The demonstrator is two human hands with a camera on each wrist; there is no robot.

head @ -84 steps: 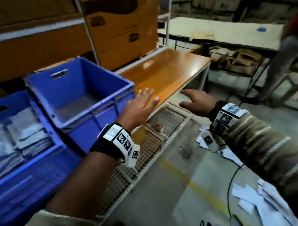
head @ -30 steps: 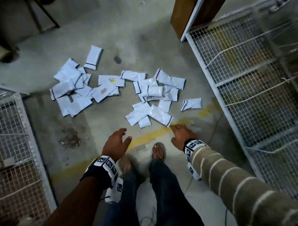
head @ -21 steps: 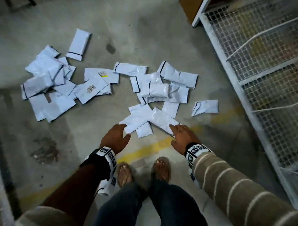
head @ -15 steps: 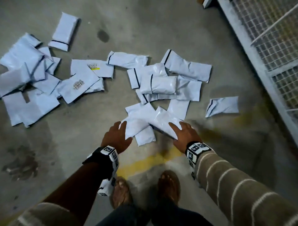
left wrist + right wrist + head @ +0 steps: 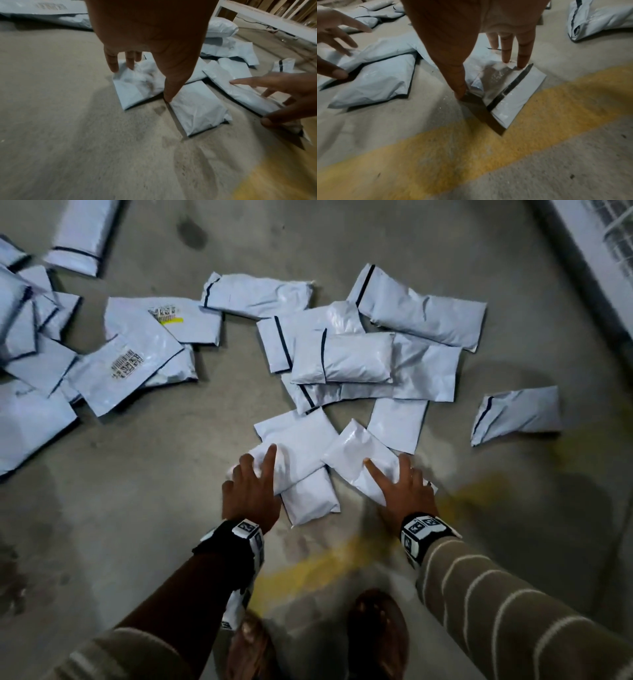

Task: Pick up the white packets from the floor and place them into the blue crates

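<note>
Packets (image 5: 342,361) everywhere on the floor (image 5: 137,508), and from the head view both hands are down on the nearest ones: left hand (image 5: 251,491) spread over one packet (image 5: 298,446), right hand (image 5: 404,491) over its neighbour (image 5: 356,457), fingers splayed, neither closed yet. No crates in sight. Left wrist view now: fingertips (image 5: 113,66) dig into crumpled film, thumb (image 5: 171,89) at the packet's near edge, so a pinch is forming. These look soft, light and slick, I'd say; take a corner or a bunched edge, not the flat face. Right wrist view: thumb (image 5: 460,89) at the lifted edge of its packet (image 5: 518,97), fingers (image 5: 522,56) pressing on top, beside the yellow line (image 5: 471,155).
</note>
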